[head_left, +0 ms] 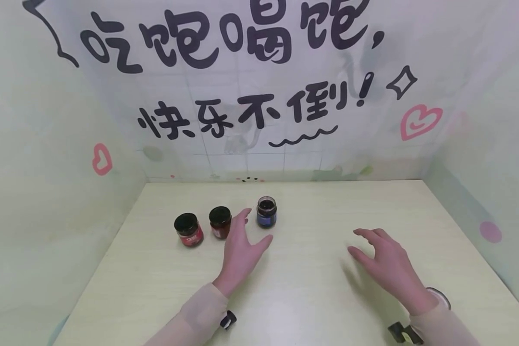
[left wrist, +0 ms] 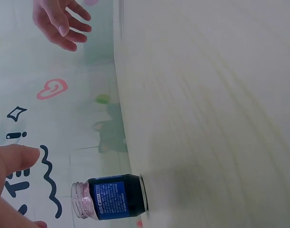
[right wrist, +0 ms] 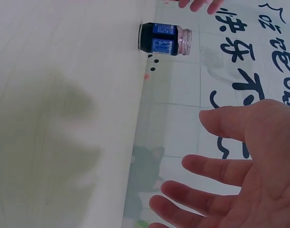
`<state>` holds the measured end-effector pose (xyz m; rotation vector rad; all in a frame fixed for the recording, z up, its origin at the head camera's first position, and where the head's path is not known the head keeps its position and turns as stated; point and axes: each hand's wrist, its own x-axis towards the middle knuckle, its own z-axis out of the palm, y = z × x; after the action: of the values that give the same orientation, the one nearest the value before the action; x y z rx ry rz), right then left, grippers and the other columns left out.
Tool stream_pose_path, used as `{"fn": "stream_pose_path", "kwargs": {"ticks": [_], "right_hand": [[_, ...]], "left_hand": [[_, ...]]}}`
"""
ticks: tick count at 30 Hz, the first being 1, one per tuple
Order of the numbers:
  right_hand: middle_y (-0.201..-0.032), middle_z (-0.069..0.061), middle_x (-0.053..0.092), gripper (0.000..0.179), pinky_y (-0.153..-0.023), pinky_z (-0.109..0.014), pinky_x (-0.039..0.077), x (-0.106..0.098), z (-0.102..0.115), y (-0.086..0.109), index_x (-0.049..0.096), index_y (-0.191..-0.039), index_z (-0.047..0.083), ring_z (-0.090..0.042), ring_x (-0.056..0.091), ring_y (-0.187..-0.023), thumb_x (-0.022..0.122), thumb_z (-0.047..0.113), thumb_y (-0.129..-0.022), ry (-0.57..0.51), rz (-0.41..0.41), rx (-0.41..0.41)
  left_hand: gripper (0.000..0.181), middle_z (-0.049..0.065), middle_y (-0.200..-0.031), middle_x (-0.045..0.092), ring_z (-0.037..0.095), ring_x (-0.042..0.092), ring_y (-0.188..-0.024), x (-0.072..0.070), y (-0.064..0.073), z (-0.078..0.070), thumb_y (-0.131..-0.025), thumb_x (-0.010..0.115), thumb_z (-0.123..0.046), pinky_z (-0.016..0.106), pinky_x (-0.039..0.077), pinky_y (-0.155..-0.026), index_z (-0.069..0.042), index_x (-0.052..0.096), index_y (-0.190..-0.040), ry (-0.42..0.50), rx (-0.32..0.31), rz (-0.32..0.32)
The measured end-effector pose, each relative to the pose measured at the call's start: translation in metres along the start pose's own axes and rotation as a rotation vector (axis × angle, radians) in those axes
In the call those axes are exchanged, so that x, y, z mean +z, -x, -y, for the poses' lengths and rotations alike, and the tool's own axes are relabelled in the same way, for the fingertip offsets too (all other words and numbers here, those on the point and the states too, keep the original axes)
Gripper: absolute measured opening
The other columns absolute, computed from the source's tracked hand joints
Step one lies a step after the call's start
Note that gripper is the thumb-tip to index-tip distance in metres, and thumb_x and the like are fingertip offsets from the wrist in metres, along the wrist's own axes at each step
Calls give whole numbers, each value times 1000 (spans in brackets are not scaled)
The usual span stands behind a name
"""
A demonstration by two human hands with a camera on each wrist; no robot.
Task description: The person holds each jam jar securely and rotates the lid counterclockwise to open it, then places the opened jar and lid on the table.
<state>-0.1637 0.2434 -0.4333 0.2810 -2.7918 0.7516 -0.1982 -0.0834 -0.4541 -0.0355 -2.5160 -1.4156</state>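
An uncapped glass jar (head_left: 266,217) with a blue label and dark contents stands upright near the middle of the table; its bare threaded mouth shows in both wrist views. My left hand (head_left: 241,252) hovers just in front and to the left of it, thumb and fingers spread, holding nothing. Behind its fingers a dark-lidded jar (head_left: 220,223) with red contents is partly hidden. Farther left stands another dark-lidded jar (head_left: 189,230) with a red label. Over the right part of the table, my right hand (head_left: 387,262) is raised with loosely bent fingers and nothing in them.
The pale wood-grain table (head_left: 311,288) ends at a printed backdrop (head_left: 285,158) with black lettering and pink hearts. Side sheets (head_left: 480,192) of the same cloth flank it left and right.
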Motion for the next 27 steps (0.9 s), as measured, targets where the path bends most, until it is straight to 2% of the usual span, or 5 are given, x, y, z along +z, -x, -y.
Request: {"fn": "stream_pose_path", "kwargs": {"ticks": [11,18,22,27], "right_hand": [[-121,-14,63,45,-80,-53,51,11,15,-13,65,-130,10,-35,64,-104,70,38,-95,-36,20,0],[-122,-12,63,44,-80,-51,52,17,24,-17,66,-129,10,-34,65,-105,70,37,-95,-52,37,-27],[-122,-12,63,43,-79,-50,52,18,27,-21,66,-129,10,-34,65,-102,70,37,-95,-43,40,-42],[-123,-12,63,43,-78,-51,53,19,29,-26,66,-129,10,-35,66,-99,70,36,-95,-36,53,-48]], "left_hand": [[79,6,-145,48,28,49,-131,-18,20,-2,-82,84,-27,50,41,-105,-12,42,-148,-1,-19,-44],[67,3,-141,55,25,52,-129,-28,29,1,-84,83,-22,49,41,-105,-11,51,-141,25,-12,-135],[61,7,-133,61,24,56,-122,-32,33,6,-82,84,-16,45,43,-104,-8,57,-136,45,8,-200],[63,9,-133,59,31,56,-118,-37,35,14,-81,85,-17,46,44,-100,-8,56,-136,17,-22,-214]]}}
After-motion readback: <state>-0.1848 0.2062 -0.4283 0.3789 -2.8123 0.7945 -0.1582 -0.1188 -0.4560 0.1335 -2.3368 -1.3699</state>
